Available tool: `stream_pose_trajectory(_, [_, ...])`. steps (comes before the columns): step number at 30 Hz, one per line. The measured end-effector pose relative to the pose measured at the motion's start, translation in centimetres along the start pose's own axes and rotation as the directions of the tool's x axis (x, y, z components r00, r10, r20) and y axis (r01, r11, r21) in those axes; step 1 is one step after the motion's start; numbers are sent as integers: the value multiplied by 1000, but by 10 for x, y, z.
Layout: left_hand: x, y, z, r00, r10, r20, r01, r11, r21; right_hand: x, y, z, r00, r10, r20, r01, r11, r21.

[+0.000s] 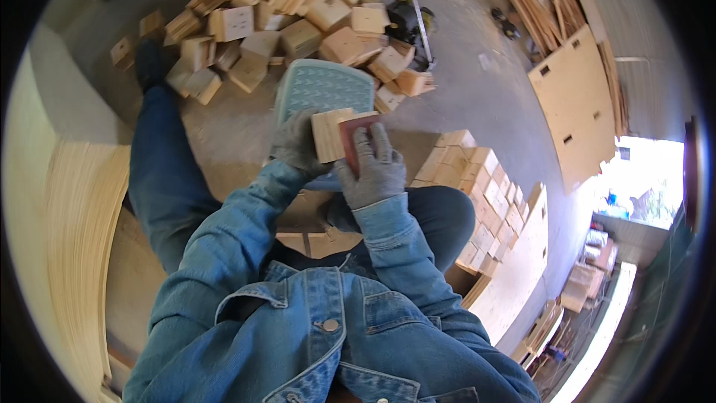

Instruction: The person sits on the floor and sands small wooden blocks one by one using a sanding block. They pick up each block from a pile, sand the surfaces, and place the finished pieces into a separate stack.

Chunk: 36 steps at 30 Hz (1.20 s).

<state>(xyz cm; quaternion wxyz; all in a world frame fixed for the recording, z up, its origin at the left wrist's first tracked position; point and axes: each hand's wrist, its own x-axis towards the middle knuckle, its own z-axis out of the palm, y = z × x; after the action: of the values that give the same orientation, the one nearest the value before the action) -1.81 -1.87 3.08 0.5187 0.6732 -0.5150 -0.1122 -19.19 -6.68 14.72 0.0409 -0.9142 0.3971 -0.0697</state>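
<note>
In a grey glove, my left hand [295, 143] grips a pale wooden block [328, 134] by its left side, above a teal plastic stool [322, 83] with a patterned top. My right hand [374, 173], gloved the same way, is closed on a flat reddish-brown sanding pad [348, 134]. Its fingers lie over the pad, which is held against the right side of the block. The face of the pad toward the block is hidden.
Beyond the stool lies a loose heap of wooden blocks [302, 37], with a dark power tool [409, 22] at its right. Stacked blocks [492, 205] stand right of my knee. Plywood sheets [82, 254] rise on the left; a slotted panel [574, 104] leans at far right.
</note>
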Motion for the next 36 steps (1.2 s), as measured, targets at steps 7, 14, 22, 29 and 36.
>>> stream_pose_trajectory(7, [-6, -5, 7, 997, -74, 23, 76, 991, -108, 7, -6, -19, 983, 35, 180, -51, 995, 84])
stream_pose_trajectory(14, [-10, -15, 17, 995, -77, 64, 76, 997, 21, 2, 3, -7, 991, 25, 135, -40, 993, 112])
stream_pose_trajectory(22, [-3, -2, 9, 997, -56, 50, 58, 997, -52, 1, 0, -4, 992, 44, 122, -59, 991, 118])
stream_pose_trajectory(29, [-14, -35, 18, 993, -17, 120, 30, 994, -106, 2, -2, -7, 997, 26, 75, -35, 992, 119])
stream_pose_trajectory(36, [0, 3, 11, 1000, 9, -23, -13, 983, -184, 0, -1, -5, 996, 44, 80, -52, 994, 101])
